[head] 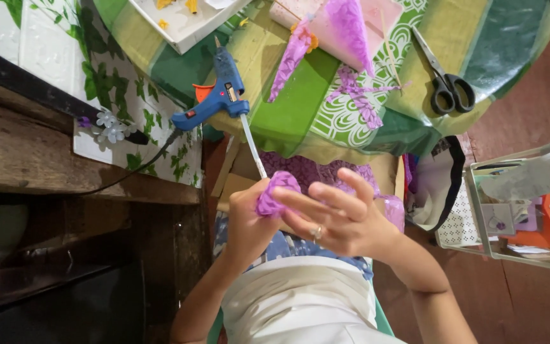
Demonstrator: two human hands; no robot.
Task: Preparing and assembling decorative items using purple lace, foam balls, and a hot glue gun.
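Green-striped worktop [288,108] sits above the hands, carrying a blue glue gun [214,95], black scissors [450,86], purple paper cones [345,32] and a white tray [186,25]. Left hand [246,223] has its grip closed around a crumpled purple paper piece [275,194] mounted on a thin white stick [253,143], held over the lap just below the worktop edge. Right hand [338,216] has its grip loose, fingers [316,202] spread across the paper, touching it. Metal rack [517,210] at the side.
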